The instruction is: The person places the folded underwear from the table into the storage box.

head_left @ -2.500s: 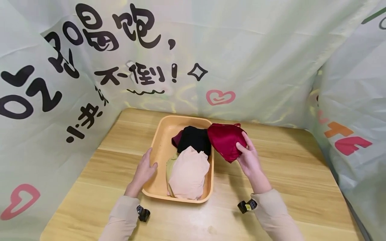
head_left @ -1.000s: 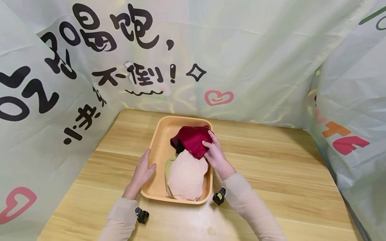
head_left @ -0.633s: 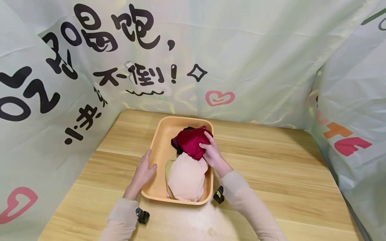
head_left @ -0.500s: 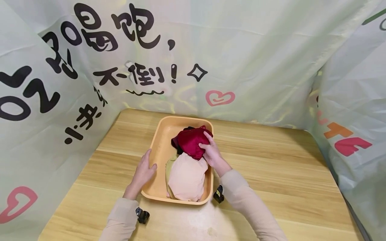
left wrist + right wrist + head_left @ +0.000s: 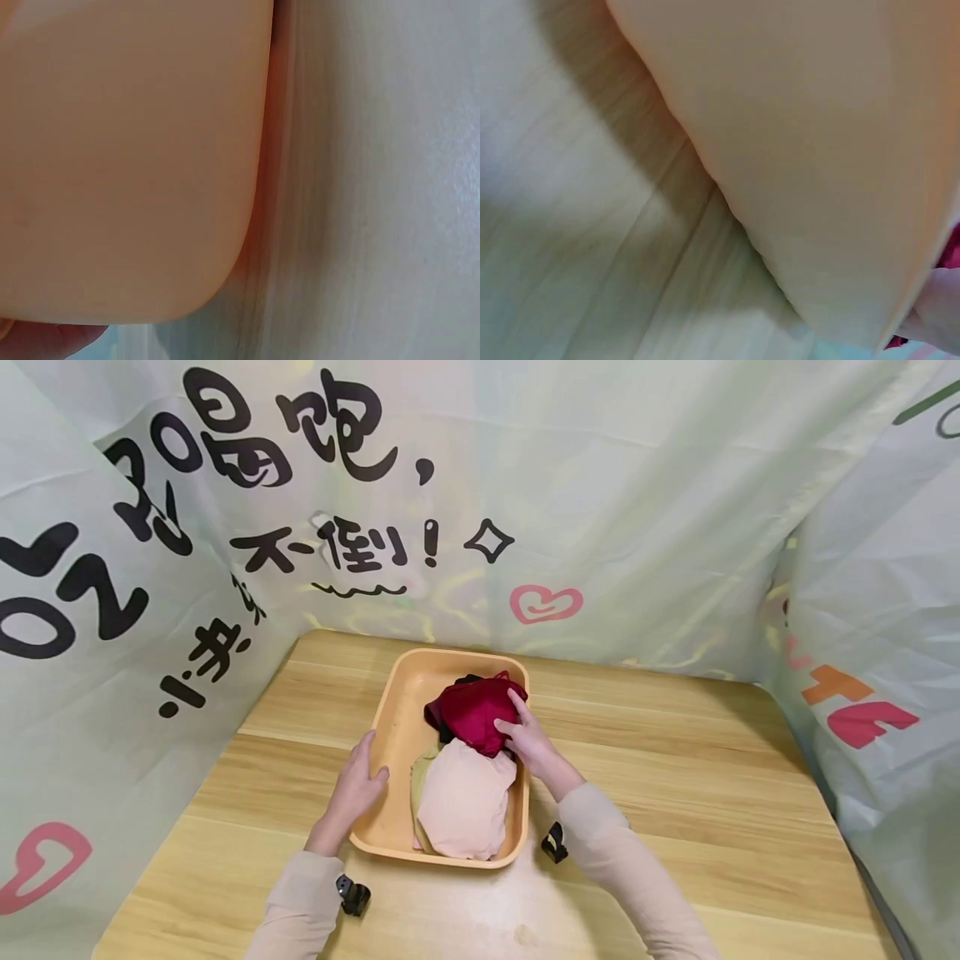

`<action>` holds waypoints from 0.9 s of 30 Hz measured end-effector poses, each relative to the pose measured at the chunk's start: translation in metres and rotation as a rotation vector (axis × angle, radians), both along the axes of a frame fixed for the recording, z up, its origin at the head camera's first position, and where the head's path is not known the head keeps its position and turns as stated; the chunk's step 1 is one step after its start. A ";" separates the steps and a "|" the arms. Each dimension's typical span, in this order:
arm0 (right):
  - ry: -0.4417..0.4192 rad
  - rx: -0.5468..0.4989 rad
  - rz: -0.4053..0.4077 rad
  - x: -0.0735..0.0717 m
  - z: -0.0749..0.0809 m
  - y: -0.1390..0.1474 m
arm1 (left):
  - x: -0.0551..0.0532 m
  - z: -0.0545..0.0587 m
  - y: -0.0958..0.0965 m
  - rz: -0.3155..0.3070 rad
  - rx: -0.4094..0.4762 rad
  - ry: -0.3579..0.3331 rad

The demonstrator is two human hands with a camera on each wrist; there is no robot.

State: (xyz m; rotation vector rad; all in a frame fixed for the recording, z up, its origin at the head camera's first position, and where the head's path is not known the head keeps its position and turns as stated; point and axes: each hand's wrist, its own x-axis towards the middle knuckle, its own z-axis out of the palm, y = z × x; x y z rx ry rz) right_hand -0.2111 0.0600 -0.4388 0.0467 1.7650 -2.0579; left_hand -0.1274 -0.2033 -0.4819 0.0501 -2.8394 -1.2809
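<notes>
My left hand (image 5: pixel 357 785) grips the left rim of an orange plastic tub (image 5: pixel 390 814), thumb over the inside and fingers along the outer wall. In the tub's far right part lies a dark red satin garment (image 5: pixel 476 710) with a thin strap at its top. My right hand (image 5: pixel 534 745) reaches over the right rim, its thumb and forefinger spread and resting on that garment; the other fingers are mostly hidden. Under the red garment show a black cloth (image 5: pixel 446 733) and a maroon one (image 5: pixel 432 714). A pale pink folded garment (image 5: pixel 465 802) sits in the near part, over an olive-yellow cloth (image 5: pixel 422 777).
The tub stands on a wooden table (image 5: pixel 675 793). A printed curtain (image 5: pixel 600 510) encloses the back and both sides. Black wrist cameras (image 5: pixel 354 896) hang from both sleeves, close to the tabletop. The tub's left strip shows bare floor.
The right hand has carried the red garment leftward from beside the tub and laid it on the black cloth. Lately its wrist has shifted slightly right. The left hand has stayed on the rim.
</notes>
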 end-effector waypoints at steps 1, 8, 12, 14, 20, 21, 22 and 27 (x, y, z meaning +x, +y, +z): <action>0.013 0.009 0.012 0.001 0.001 0.002 | -0.001 0.000 0.000 -0.002 0.000 -0.004; 0.036 0.014 0.057 0.014 0.005 0.014 | -0.005 -0.004 -0.004 0.008 -0.015 -0.011; 0.031 0.026 0.058 0.020 -0.002 0.019 | -0.006 -0.005 -0.005 0.009 -0.023 -0.005; 0.030 0.026 0.048 0.022 -0.004 0.021 | -0.007 -0.006 -0.005 0.006 -0.026 -0.005; 0.021 0.033 0.041 0.032 -0.005 0.029 | -0.011 -0.007 -0.006 0.003 -0.029 0.004; 0.021 0.037 0.046 0.033 -0.004 0.030 | -0.011 -0.006 -0.007 0.000 -0.026 0.004; 0.018 0.036 0.047 0.035 -0.004 0.031 | -0.011 -0.006 -0.008 -0.001 -0.025 0.002; 0.017 0.024 0.048 0.042 -0.005 0.038 | -0.013 -0.007 -0.012 0.007 -0.002 -0.023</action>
